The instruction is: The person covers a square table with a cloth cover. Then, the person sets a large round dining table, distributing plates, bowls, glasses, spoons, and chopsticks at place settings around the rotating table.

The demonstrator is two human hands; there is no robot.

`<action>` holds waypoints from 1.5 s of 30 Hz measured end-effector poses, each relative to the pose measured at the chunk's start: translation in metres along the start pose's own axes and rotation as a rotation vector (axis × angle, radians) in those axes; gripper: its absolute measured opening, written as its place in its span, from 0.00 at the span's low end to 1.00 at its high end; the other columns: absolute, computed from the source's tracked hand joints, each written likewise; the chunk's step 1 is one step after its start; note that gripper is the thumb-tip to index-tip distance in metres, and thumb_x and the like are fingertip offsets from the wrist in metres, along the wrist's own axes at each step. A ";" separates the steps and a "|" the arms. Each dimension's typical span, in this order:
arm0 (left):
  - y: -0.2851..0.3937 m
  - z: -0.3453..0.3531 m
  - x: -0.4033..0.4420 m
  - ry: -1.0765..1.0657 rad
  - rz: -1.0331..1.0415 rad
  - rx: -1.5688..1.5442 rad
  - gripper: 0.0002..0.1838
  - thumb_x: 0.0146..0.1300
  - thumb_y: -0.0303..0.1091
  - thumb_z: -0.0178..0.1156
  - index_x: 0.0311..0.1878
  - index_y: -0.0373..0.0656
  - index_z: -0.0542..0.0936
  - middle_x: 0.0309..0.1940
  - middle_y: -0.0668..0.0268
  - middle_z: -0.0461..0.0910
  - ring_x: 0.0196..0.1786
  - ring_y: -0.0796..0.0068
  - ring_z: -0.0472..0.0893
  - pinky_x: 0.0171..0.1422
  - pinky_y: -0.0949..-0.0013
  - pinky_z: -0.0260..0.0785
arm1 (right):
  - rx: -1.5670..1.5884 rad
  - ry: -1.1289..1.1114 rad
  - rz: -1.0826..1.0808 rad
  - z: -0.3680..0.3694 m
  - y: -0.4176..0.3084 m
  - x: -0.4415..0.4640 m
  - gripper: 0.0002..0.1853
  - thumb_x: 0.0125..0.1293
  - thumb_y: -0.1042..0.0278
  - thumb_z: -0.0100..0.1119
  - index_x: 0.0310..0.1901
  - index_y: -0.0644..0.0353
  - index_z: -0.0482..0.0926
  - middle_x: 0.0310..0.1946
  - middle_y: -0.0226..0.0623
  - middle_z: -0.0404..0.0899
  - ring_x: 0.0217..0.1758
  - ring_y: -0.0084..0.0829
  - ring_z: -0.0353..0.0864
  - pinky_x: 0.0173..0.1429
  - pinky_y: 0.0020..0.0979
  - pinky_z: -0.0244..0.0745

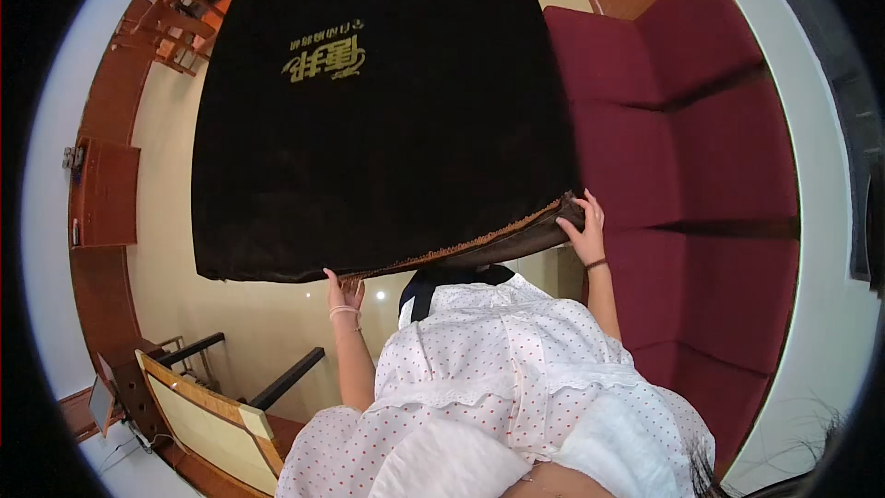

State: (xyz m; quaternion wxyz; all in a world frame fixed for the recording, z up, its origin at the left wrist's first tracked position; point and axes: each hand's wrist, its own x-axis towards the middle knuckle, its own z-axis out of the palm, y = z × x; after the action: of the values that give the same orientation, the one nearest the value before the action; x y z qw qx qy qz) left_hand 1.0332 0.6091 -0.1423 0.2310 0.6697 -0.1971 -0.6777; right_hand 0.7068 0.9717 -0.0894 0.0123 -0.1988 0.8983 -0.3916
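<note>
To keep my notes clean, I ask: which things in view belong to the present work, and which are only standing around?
In the work:
- black cloth cover with gold lettering
- left hand and right hand, at its brown-trimmed edge

Not in use:
- dark red cushioned sofa
- pale-backed wooden chair
- brown wooden cabinet

The one view looks from the wearer's head, just back from and above the near edge of the black cloth [387,157], facing forward and steeply down. It sits near enough for the gold lettering [323,60] on the cloth to show clearly. The wide lens bends straight lines and leaves a round, dark-cornered picture. Below the cloth it takes in the wearer's dotted dress [498,341]; right of the cloth, the maroon sofa [627,157]; below and left of it, a chair [212,415].
</note>
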 end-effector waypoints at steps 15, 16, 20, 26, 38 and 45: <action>-0.056 -0.066 0.010 -0.085 -0.137 0.277 0.17 0.58 0.39 0.52 0.50 0.46 0.68 0.44 0.65 0.74 0.43 0.68 0.74 0.44 0.65 0.69 | -0.459 -0.049 0.127 -0.050 0.051 -0.090 0.04 0.47 0.80 0.52 0.24 0.59 0.71 0.35 0.39 0.69 0.41 0.40 0.67 0.46 0.36 0.63; -0.056 -0.070 0.007 -0.087 -0.140 0.335 0.17 0.58 0.39 0.52 0.50 0.46 0.68 0.43 0.64 0.74 0.42 0.68 0.75 0.43 0.66 0.69 | -0.356 0.018 0.120 -0.043 0.053 -0.089 0.03 0.49 0.78 0.52 0.27 0.60 0.71 0.35 0.40 0.69 0.41 0.40 0.67 0.46 0.35 0.63; -0.047 -0.087 -0.007 -0.089 -0.126 0.452 0.18 0.57 0.41 0.53 0.49 0.46 0.69 0.40 0.64 0.75 0.38 0.69 0.76 0.38 0.68 0.70 | 0.368 0.134 0.497 0.000 0.054 -0.065 0.15 0.62 0.61 0.47 0.43 0.65 0.69 0.42 0.39 0.71 0.47 0.30 0.68 0.53 0.29 0.61; -0.002 -0.134 -0.047 0.030 0.026 0.318 0.17 0.57 0.42 0.53 0.47 0.46 0.70 0.37 0.64 0.76 0.35 0.71 0.77 0.35 0.68 0.70 | 0.562 0.222 0.685 0.046 0.046 -0.035 0.32 0.60 0.42 0.43 0.49 0.70 0.68 0.48 0.42 0.69 0.51 0.33 0.66 0.57 0.29 0.57; 0.169 -0.210 0.082 0.015 0.216 -0.036 0.28 0.58 0.46 0.51 0.58 0.47 0.56 0.45 0.60 0.73 0.43 0.65 0.74 0.45 0.60 0.68 | -0.440 0.435 0.734 0.024 0.111 -0.077 0.26 0.50 0.55 0.60 0.45 0.67 0.68 0.42 0.53 0.69 0.47 0.49 0.67 0.52 0.42 0.63; 0.314 -0.227 0.214 0.079 0.092 -0.381 0.36 0.52 0.59 0.53 0.57 0.46 0.59 0.39 0.60 0.70 0.44 0.65 0.71 0.53 0.60 0.64 | -0.266 0.501 0.046 0.161 -0.215 -0.056 0.20 0.59 0.67 0.50 0.50 0.71 0.65 0.51 0.53 0.65 0.56 0.45 0.63 0.61 0.36 0.54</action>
State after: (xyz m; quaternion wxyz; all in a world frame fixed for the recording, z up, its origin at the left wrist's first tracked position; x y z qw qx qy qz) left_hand 1.2762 0.2389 -0.1412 0.3919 0.6303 -0.0862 -0.6647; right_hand 0.8613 0.7479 -0.0562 -0.2274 -0.0752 0.9211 -0.3071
